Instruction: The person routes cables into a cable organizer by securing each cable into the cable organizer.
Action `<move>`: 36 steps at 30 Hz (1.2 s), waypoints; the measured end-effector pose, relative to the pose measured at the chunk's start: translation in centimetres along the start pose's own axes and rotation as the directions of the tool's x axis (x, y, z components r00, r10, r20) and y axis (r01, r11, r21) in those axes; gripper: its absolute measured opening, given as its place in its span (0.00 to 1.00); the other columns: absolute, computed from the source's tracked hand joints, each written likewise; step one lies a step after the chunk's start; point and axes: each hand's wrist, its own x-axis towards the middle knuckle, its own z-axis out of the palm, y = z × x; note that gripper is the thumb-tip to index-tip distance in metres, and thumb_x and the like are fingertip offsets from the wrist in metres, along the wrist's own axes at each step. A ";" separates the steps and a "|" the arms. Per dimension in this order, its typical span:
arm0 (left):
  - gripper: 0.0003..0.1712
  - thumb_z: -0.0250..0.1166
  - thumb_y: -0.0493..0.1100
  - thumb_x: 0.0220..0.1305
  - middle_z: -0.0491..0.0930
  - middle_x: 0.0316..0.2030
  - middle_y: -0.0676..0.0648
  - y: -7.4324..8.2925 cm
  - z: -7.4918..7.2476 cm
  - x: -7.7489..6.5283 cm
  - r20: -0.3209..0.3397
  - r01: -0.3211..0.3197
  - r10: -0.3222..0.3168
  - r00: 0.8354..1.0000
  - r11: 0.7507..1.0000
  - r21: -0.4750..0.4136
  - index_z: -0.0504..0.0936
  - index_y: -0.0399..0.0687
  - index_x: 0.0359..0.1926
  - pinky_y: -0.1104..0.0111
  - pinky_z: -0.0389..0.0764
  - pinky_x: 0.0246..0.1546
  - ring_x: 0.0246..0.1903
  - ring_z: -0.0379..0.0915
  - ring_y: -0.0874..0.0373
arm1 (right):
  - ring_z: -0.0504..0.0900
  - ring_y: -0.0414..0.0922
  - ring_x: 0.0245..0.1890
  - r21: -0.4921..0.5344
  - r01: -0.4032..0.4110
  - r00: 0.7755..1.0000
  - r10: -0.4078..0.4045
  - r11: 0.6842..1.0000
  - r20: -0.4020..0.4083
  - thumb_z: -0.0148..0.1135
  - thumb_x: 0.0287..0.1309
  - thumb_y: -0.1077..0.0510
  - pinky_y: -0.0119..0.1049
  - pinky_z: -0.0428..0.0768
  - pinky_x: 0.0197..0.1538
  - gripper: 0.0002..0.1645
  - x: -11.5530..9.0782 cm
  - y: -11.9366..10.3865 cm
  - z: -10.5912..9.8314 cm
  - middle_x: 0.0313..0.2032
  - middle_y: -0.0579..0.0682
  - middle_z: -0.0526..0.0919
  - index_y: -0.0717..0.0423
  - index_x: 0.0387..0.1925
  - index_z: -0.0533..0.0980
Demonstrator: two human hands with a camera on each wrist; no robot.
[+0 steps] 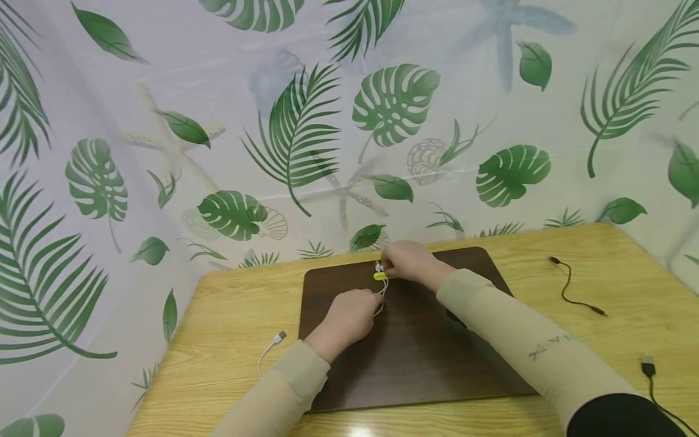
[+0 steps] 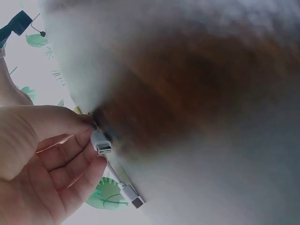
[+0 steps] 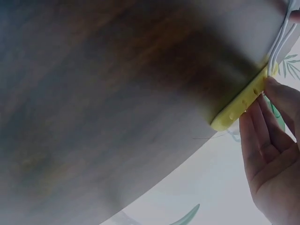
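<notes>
Near the far edge of the dark brown board [image 1: 426, 340], a yellow cable holder [image 1: 380, 275] with notches lies under a doubled white cable [image 3: 280, 42]. My right hand [image 1: 409, 261] pinches the cable at one end of that holder, thumb on top and the other fingers beside the strip [image 3: 241, 104]. Closer to me, my left hand [image 1: 349, 315] grips the cable between thumb and fingers. In the left wrist view, a white plug [image 2: 100, 141] sits at the left fingertips, and a white USB plug [image 2: 131, 196] shows just beyond.
On the wooden table [image 1: 229, 309], a white USB cable [image 1: 267, 350] lies left of the board. At right are a short black cable [image 1: 568, 291] and a black USB cable [image 1: 648, 368]. A leaf-patterned covering [image 1: 327, 200] rises behind the table.
</notes>
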 end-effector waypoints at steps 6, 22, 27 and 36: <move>0.08 0.67 0.36 0.69 0.88 0.35 0.49 -0.1 0.0 0.1 -0.006 -0.008 0.008 1.000 1.000 -0.004 0.89 0.54 0.43 0.58 0.86 0.34 0.37 0.87 0.52 | 0.71 0.41 0.24 -0.075 0.048 0.998 -0.051 0.996 -0.044 0.70 0.64 0.62 0.35 0.70 0.30 0.15 0.0 -0.3 0.3 0.21 0.44 0.78 0.51 0.21 0.80; 0.10 0.66 0.36 0.71 0.88 0.35 0.48 -0.3 0.0 0.2 0.001 -0.007 0.007 1.000 1.000 -0.024 0.89 0.53 0.47 0.59 0.85 0.33 0.36 0.87 0.52 | 0.84 0.47 0.32 -0.021 0.201 0.978 -0.202 0.979 -0.057 0.58 0.58 0.73 0.44 0.84 0.41 0.16 -0.3 1.1 -0.1 0.30 0.49 0.88 0.53 0.30 0.86; 0.10 0.66 0.36 0.71 0.89 0.35 0.48 -0.4 -0.1 0.3 -0.006 -0.011 0.010 1.000 1.000 -0.019 0.89 0.53 0.48 0.59 0.86 0.34 0.37 0.87 0.51 | 0.81 0.44 0.29 -0.014 0.218 0.975 -0.219 0.976 -0.042 0.61 0.60 0.70 0.42 0.82 0.40 0.12 -0.3 1.2 -0.5 0.29 0.48 0.87 0.53 0.31 0.86; 0.10 0.65 0.36 0.72 0.88 0.35 0.48 -0.2 -0.1 0.1 0.019 0.000 0.001 1.000 1.000 -0.030 0.88 0.53 0.48 0.59 0.85 0.33 0.36 0.87 0.52 | 0.78 0.41 0.26 0.009 0.123 0.992 -0.123 0.992 -0.037 0.76 0.62 0.58 0.40 0.81 0.39 0.09 -0.2 1.2 0.1 0.25 0.45 0.86 0.51 0.26 0.86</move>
